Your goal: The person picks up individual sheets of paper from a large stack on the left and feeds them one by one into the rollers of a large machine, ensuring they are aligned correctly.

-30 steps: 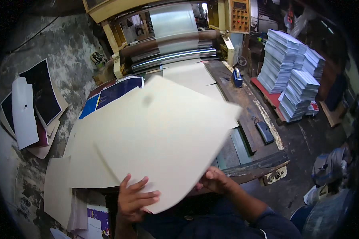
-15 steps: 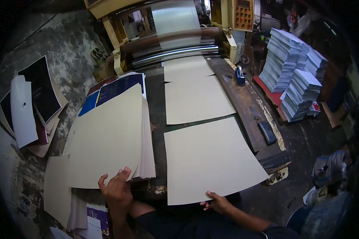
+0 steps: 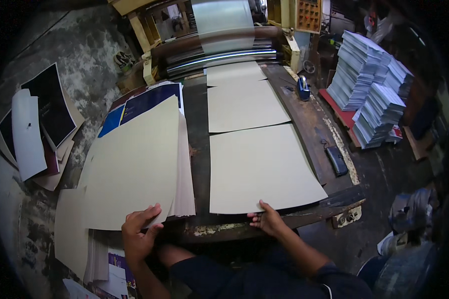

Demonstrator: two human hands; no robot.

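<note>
My right hand [image 3: 267, 219] grips the near edge of a pale cardboard sheet [image 3: 259, 169], thumb on top and fingers underneath. That sheet lies on the dark worktable, its far edge close against a second pale sheet [image 3: 247, 105]. A third sheet [image 3: 232, 73] lies beyond, at the machine's shiny roller [image 3: 224, 61]. At left, my left hand [image 3: 140, 226] is closed at the near right corner of the top sheet [image 3: 129, 164] on a cardboard stack, fingers bent over it and thumb by the edge. The sheet's right side curls slightly above the stack.
Stacks of white paper [image 3: 359, 74] stand on a red board at right. A blue tape dispenser [image 3: 303, 88] and a dark case [image 3: 336, 160] lie along the table's right side. Dark printed sheets [image 3: 50, 109] lean at the left wall. A lower cardboard pile [image 3: 70, 229] sits nearest left.
My right hand has pushed its sheet forward up the table. The sheets ahead have moved farther toward the roller. My left hand stays at the stack's corner, its thumb now showing.
</note>
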